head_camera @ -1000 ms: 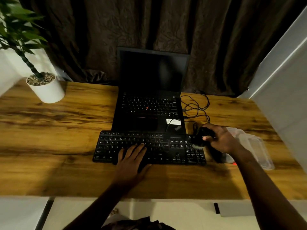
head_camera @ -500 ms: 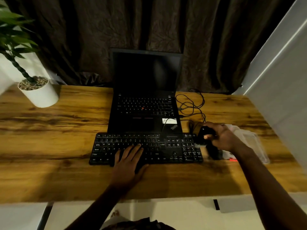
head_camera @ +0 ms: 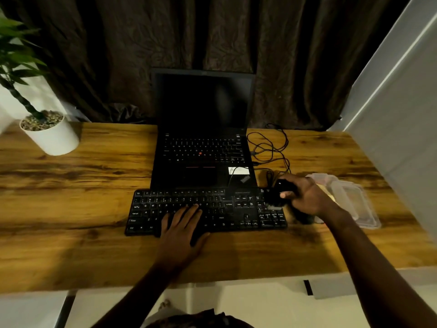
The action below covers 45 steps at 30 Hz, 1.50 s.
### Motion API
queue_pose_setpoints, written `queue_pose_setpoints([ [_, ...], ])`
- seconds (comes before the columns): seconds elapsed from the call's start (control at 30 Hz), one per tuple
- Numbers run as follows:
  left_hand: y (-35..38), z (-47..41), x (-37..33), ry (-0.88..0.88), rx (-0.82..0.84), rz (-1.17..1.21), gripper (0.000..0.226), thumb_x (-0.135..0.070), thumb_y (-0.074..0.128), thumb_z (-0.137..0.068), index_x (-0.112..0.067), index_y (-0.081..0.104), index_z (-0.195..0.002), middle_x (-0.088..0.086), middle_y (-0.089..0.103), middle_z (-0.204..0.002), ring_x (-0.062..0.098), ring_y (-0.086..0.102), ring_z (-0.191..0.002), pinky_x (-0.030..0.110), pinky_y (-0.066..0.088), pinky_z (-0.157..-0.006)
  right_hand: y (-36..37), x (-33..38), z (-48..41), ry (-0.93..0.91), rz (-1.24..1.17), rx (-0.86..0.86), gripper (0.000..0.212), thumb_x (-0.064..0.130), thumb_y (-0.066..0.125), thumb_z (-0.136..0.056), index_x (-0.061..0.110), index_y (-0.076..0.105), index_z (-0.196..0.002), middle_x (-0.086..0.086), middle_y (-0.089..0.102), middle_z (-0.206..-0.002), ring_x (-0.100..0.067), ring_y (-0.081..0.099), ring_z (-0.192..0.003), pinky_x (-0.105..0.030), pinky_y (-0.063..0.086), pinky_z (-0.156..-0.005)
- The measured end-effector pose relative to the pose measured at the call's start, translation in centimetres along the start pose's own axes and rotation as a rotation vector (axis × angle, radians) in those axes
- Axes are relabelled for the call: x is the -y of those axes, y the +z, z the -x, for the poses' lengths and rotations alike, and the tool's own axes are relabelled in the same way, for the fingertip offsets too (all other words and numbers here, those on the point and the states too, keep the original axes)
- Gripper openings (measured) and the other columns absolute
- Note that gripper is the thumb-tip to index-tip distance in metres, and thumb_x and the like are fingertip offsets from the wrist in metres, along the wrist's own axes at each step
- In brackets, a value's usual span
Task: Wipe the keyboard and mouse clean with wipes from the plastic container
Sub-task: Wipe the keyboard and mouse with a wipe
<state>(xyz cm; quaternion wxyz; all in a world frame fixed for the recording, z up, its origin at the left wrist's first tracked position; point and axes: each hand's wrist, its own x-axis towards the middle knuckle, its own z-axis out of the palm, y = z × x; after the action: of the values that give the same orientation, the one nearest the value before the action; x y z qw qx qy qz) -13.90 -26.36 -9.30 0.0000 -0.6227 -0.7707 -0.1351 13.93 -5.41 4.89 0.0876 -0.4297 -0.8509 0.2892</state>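
Note:
A black keyboard (head_camera: 227,207) lies on the wooden desk (head_camera: 71,209) in front of a laptop. My left hand (head_camera: 182,229) rests flat on its lower middle keys, fingers straight. My right hand (head_camera: 305,197) grips a black mouse (head_camera: 281,190), held just above the keyboard's right end. A clear plastic container (head_camera: 350,200) sits on the desk right of that hand, partly hidden by it. No wipe can be made out in either hand.
A black laptop (head_camera: 203,138) stands open behind the keyboard, its screen dark. Black cables (head_camera: 269,147) coil to its right. A white plant pot (head_camera: 50,132) sits at the desk's far left. A pale wall panel (head_camera: 390,114) borders the right side.
The view has shifted slightly. Both hands stay where they were: the left on the keys, the right holding the mouse by the keyboard's right end.

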Motion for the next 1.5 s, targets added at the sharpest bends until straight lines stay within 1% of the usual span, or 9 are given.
queue_pose_setpoints([
  [0.13, 0.1, 0.0, 0.1, 0.003, 0.005, -0.003, 0.067, -0.068, 0.033, -0.095, -0.024, 0.046, -0.143, -0.003, 0.043, -0.151, 0.017, 0.031, -0.138, 0.048, 0.012, -0.115, -0.9, -1.2, 0.7, 0.056, 0.082, -0.03, 0.045, -0.006, 0.064, -0.086, 0.007, 0.058, -0.128, -0.015, 0.063, -0.112, -0.02, 0.054, -0.102, -0.029, 0.046, -0.085],
  [0.33, 0.0, 0.0, 0.0, 0.009, -0.004, 0.009, 0.067, -0.068, 0.03, -0.096, -0.025, 0.046, -0.143, -0.003, 0.042, -0.152, 0.017, 0.031, -0.139, 0.046, 0.007, -0.116, 1.2, -0.4, 0.1, 0.026, -0.009, -0.019, 0.044, 0.007, 0.068, -0.087, 0.032, 0.056, -0.122, -0.006, 0.064, -0.109, -0.024, 0.063, -0.101, -0.036, 0.054, -0.082],
  [0.57, 0.0, 0.0, 0.1, 0.008, -0.014, 0.006, 0.067, -0.068, 0.03, -0.095, -0.024, 0.05, -0.141, -0.003, 0.046, -0.149, 0.018, 0.035, -0.136, 0.047, 0.01, -0.114, 2.0, 0.2, 0.4, -0.001, -0.063, 0.005, 0.032, 0.02, 0.065, -0.089, 0.036, 0.056, -0.115, -0.002, 0.063, -0.107, -0.02, 0.063, -0.1, -0.035, 0.059, -0.075],
  [0.67, 0.1, -0.1, 0.2, 0.01, 0.0, -0.015, 0.068, -0.069, 0.03, -0.094, -0.024, 0.049, -0.141, -0.003, 0.046, -0.149, 0.019, 0.036, -0.136, 0.047, 0.011, -0.113, 1.0, -0.8, 1.1, 0.015, -0.012, -0.041, 0.036, 0.007, 0.067, -0.088, 0.029, 0.056, -0.115, -0.002, 0.064, -0.104, -0.02, 0.062, -0.098, -0.025, 0.051, -0.078],
  [0.77, 0.2, -0.1, 0.2, 0.009, -0.009, -0.018, 0.067, -0.068, 0.033, -0.093, -0.024, 0.05, -0.141, -0.003, 0.047, -0.149, 0.019, 0.037, -0.136, 0.048, 0.013, -0.113, 0.7, -1.5, 1.1, 0.03, 0.029, -0.067, 0.031, 0.003, 0.066, -0.087, 0.017, 0.06, -0.115, -0.007, 0.066, -0.102, -0.024, 0.062, -0.097, -0.032, 0.051, -0.082],
  [0.9, 0.2, -0.1, 0.2, 0.016, -0.023, -0.031, 0.066, -0.067, 0.033, -0.094, -0.023, 0.049, -0.141, -0.002, 0.047, -0.148, 0.019, 0.035, -0.136, 0.049, 0.013, -0.113, 2.2, -0.8, 0.4, 0.024, 0.036, -0.023, 0.038, 0.022, 0.067, -0.087, 0.039, 0.053, -0.118, -0.001, 0.063, -0.105, -0.02, 0.062, -0.097, -0.036, 0.057, -0.077],
  [1.03, 0.1, -0.1, 0.1, 0.018, -0.049, -0.024, 0.066, -0.066, 0.033, -0.094, -0.022, 0.052, -0.139, -0.002, 0.048, -0.147, 0.019, 0.036, -0.135, 0.049, 0.014, -0.113, 4.1, 0.6, -0.4, -0.007, -0.028, -0.02, 0.035, 0.02, 0.065, -0.091, 0.031, 0.054, -0.122, -0.003, 0.061, -0.106, -0.018, 0.063, -0.094, -0.022, 0.052, -0.063],
  [1.37, 0.1, -0.1, 0.1, 0.026, -0.052, -0.012, 0.066, -0.066, 0.033, -0.094, -0.022, 0.052, -0.139, -0.001, 0.05, -0.146, 0.019, 0.035, -0.134, 0.049, 0.014, -0.112, 1.3, -2.0, 0.5, 0.03, 0.043, -0.067, 0.047, 0.01, 0.068, -0.084, 0.041, 0.053, -0.116, -0.004, 0.066, -0.104, -0.021, 0.063, -0.096, -0.041, 0.056, -0.083],
  [1.5, 0.1, -0.1, 0.2, 0.021, -0.035, -0.013, 0.066, -0.067, 0.032, -0.094, -0.023, 0.05, -0.141, -0.002, 0.047, -0.148, 0.018, 0.034, -0.136, 0.05, 0.015, -0.113, 2.5, -1.3, 0.3, 0.046, 0.058, -0.036, 0.044, 0.026, 0.066, -0.084, 0.041, 0.051, -0.123, -0.004, 0.063, -0.111, -0.025, 0.06, -0.103, -0.045, 0.056, -0.083],
])
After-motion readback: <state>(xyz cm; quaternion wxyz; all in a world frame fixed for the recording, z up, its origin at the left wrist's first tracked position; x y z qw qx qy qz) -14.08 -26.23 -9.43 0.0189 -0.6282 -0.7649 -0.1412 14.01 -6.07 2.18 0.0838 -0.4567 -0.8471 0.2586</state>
